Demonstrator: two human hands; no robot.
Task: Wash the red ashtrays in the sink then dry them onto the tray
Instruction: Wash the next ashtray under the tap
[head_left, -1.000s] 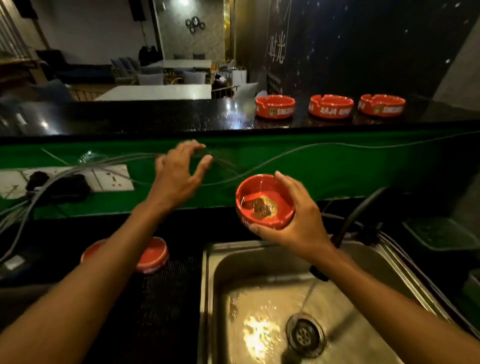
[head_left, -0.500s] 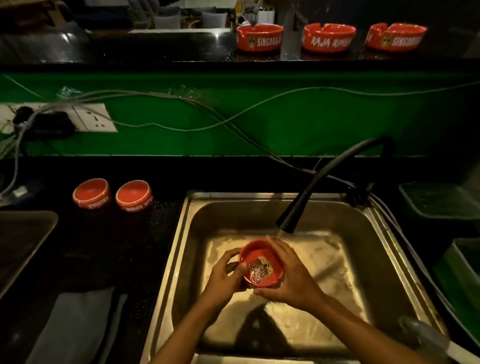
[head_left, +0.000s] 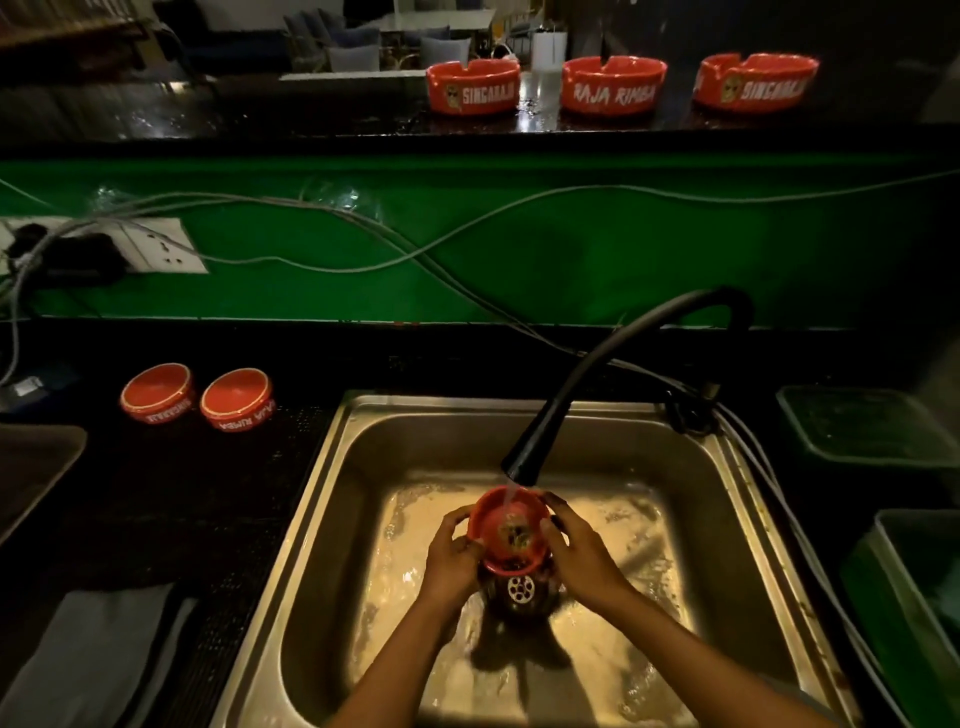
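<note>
Over the sink (head_left: 332, 493) drain at lower centre, left hand (head_left: 451, 558) and right hand (head_left: 582, 558) curl their fingers round a red ashtray (head_left: 506, 525) (tilted) under the black faucet (head_left: 524, 457); two upturned ashtrays (head_left: 197, 395) sit on the worktop (head_left: 156, 493) at left, three more (head_left: 613, 85) on the upper ledge

Single head-worn wide-angle view, looking forward and steeply down into the steel sink (head_left: 332, 483) at close range, the green back wall (head_left: 675, 244) rising behind.

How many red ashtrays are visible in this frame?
6: three round red ashtrays on the upper ledge, two upside down left of the sink, one held under the tap.
</note>
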